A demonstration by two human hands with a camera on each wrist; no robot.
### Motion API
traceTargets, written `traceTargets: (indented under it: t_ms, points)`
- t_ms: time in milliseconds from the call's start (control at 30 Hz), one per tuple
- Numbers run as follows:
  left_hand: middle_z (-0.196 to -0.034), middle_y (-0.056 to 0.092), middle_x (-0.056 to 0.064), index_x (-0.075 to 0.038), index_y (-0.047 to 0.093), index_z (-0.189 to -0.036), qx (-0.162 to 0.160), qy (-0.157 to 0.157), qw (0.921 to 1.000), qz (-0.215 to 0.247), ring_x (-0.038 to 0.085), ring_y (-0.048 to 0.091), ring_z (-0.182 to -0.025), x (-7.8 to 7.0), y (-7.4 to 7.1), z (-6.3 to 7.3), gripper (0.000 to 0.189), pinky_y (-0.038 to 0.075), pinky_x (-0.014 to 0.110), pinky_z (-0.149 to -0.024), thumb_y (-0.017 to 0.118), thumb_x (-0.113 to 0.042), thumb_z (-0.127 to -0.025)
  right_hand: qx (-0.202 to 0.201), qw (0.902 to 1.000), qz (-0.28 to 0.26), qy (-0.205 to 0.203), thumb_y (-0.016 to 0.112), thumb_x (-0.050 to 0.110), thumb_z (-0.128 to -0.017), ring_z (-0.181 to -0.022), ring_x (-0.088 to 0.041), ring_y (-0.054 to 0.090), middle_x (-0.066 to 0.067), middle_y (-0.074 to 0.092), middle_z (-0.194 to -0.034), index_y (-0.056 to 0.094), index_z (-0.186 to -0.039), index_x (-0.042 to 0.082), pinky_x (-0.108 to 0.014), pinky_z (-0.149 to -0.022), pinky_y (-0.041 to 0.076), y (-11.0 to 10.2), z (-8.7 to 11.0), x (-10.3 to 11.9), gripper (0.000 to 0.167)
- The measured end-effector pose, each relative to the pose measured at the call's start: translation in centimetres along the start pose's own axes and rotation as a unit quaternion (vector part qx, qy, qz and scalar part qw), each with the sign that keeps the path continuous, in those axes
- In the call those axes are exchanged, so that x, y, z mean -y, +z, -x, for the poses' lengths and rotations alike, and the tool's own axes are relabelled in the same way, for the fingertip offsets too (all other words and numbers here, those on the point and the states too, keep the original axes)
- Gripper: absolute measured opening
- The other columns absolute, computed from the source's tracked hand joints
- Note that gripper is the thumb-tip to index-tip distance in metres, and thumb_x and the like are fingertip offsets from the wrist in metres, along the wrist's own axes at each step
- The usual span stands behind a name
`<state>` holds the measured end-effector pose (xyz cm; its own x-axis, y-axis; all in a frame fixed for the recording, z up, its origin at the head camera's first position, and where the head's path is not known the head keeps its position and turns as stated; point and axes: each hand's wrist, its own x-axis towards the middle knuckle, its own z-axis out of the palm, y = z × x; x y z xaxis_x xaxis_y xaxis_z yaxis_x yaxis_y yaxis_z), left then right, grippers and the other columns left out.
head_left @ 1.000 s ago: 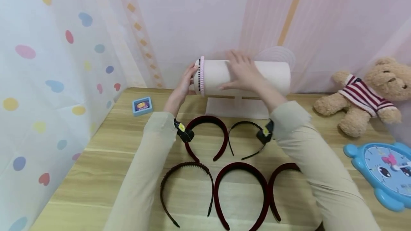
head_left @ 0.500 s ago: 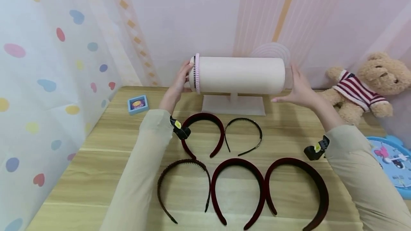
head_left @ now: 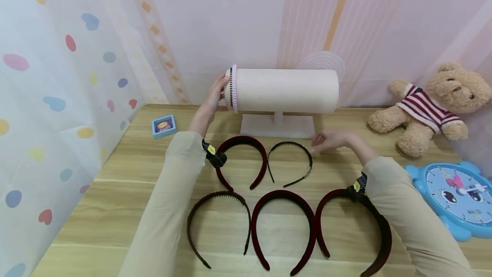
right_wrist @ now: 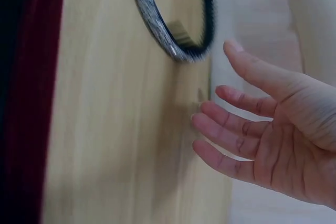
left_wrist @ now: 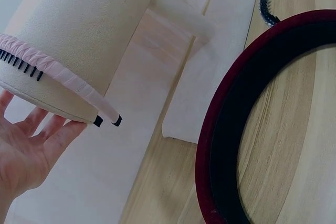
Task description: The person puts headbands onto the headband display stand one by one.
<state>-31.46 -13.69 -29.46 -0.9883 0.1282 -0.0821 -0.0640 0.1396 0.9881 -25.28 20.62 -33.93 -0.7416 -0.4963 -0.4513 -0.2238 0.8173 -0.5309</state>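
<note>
My left hand rests its spread fingers on the left end of a cream roll-shaped headband stand. On that end of the roll sits a pink wrapped headband, with a black-toothed band right beside it. My right hand hovers near the stand's right foot, just right of a thin toothed headband lying on the table. Loosely bent and holding nothing, its fingers point toward this band. In the right wrist view the band shows a glittery silver outer side.
Dark red velvet headbands and a brown toothed headband lie on the wooden table. A small blue box sits at the back left. Teddy bear and blue toy clock occupy the right side.
My right hand has gone from the top of the roll, out past its right end, then down and inward toward the thin toothed headband. My left hand stays at the roll's left end.
</note>
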Motion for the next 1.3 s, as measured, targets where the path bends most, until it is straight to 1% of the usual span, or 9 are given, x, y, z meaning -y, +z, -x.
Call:
traceTargets:
  t_ms: [200, 333, 433, 567, 600, 667, 800, 900, 1300]
  points:
    - [-0.148, 0.027, 0.005, -0.035, 0.022, -0.143, 0.001, 0.000, 1.0000, 0.001, 0.028, 0.030, -0.132, 0.0, -0.1, 0.2, 0.055, 0.037, 0.056, -0.097, 0.032, -0.049, -0.091, 0.013, 0.9987, -0.039, 0.031, 0.060, 0.022, -0.087, -0.072, -0.014, 0.051, -0.008, 0.053, -0.086, 0.045, -0.117, -0.007, -0.026, -0.064, 0.050, 1.2, -1.7, 1.4, 0.044]
    - [-0.147, 0.028, 0.005, -0.034, 0.022, -0.144, 0.000, 0.001, 1.0000, 0.001, 0.027, 0.032, -0.130, 0.0, 0.0, 0.3, 0.055, 0.038, 0.055, -0.096, 0.031, -0.048, -0.092, -0.007, 0.9986, -0.024, 0.046, 0.059, 0.011, -0.085, -0.069, -0.015, 0.054, -0.011, 0.052, -0.088, 0.045, -0.112, -0.007, -0.027, -0.059, 0.052, 1.5, -2.4, 1.5, 0.035]
    - [-0.147, 0.029, 0.005, -0.034, 0.022, -0.143, -0.001, 0.000, 1.0000, 0.003, 0.027, 0.032, -0.129, 0.0, 0.0, 0.2, 0.055, 0.038, 0.055, -0.096, 0.032, -0.048, -0.091, -0.012, 0.9992, -0.012, 0.037, 0.058, 0.007, -0.085, -0.071, -0.021, 0.058, -0.020, 0.051, -0.101, 0.045, -0.114, -0.006, -0.032, -0.059, 0.055, 1.7, -3.9, -1.0, 0.035]
    - [-0.147, 0.029, 0.007, -0.032, 0.021, -0.144, -0.001, 0.000, 1.0000, 0.004, 0.027, 0.032, -0.129, 0.0, 0.0, 0.3, 0.056, 0.038, 0.055, -0.097, 0.031, -0.048, -0.091, -0.003, 0.9983, -0.049, -0.029, 0.061, 0.015, -0.082, -0.063, -0.018, 0.060, -0.015, 0.057, -0.093, 0.049, -0.108, -0.003, -0.032, -0.053, 0.054, 1.6, -7.8, -9.3, 0.033]
    - [-0.147, 0.029, 0.007, -0.032, 0.021, -0.144, -0.001, 0.001, 1.0000, 0.004, 0.027, 0.033, -0.129, 0.0, -0.1, 0.3, 0.056, 0.038, 0.055, -0.097, 0.031, -0.048, -0.091, 0.000, 0.9981, -0.053, -0.031, 0.061, 0.016, -0.082, -0.064, -0.017, 0.061, -0.014, 0.059, -0.092, 0.050, -0.109, -0.002, -0.032, -0.054, 0.055, 1.3, -7.7, -10.2, 0.034]
    - [-0.147, 0.029, 0.006, -0.032, 0.021, -0.144, -0.001, 0.004, 1.0000, 0.005, 0.027, 0.033, -0.130, 0.0, -0.1, 0.4, 0.056, 0.038, 0.055, -0.097, 0.031, -0.047, -0.092, 0.000, 0.9975, -0.067, -0.024, 0.060, 0.018, -0.081, -0.063, -0.017, 0.061, -0.013, 0.060, -0.088, 0.051, -0.108, -0.004, -0.032, -0.055, 0.055, 0.6, -6.9, -10.8, 0.035]
    - [-0.148, 0.028, 0.005, -0.032, 0.021, -0.145, 0.000, 0.008, 0.9999, 0.007, 0.027, 0.032, -0.132, 0.0, -0.2, 0.5, 0.056, 0.038, 0.055, -0.097, 0.032, -0.047, -0.092, -0.017, 0.9964, -0.075, 0.037, 0.052, 0.012, -0.085, -0.071, -0.019, 0.060, -0.017, 0.058, -0.091, 0.045, -0.114, -0.013, -0.035, -0.066, 0.056, -0.9, -0.9, -5.6, 0.039]
    - [-0.149, 0.027, 0.005, -0.032, 0.020, -0.145, 0.000, 0.007, 1.0000, 0.007, 0.027, 0.031, -0.132, 0.0, -0.2, 0.5, 0.056, 0.037, 0.055, -0.098, 0.032, -0.047, -0.092, -0.034, 0.9932, -0.101, 0.047, 0.047, 0.008, -0.088, -0.072, -0.016, 0.056, -0.014, 0.054, -0.087, 0.041, -0.115, -0.017, -0.035, -0.069, 0.056, -1.6, 1.9, -3.9, 0.037]
    - [-0.149, 0.026, 0.004, -0.032, 0.020, -0.145, -0.002, 0.005, 0.9999, 0.010, 0.027, 0.031, -0.132, 0.1, -0.1, 0.5, 0.057, 0.037, 0.055, -0.097, 0.033, -0.046, -0.092, -0.065, 0.9670, -0.245, 0.026, 0.053, 0.017, -0.091, -0.080, -0.007, 0.058, -0.011, 0.053, -0.106, 0.027, -0.132, -0.014, -0.033, -0.084, 0.053, -2.9, 4.9, -5.3, 0.058]
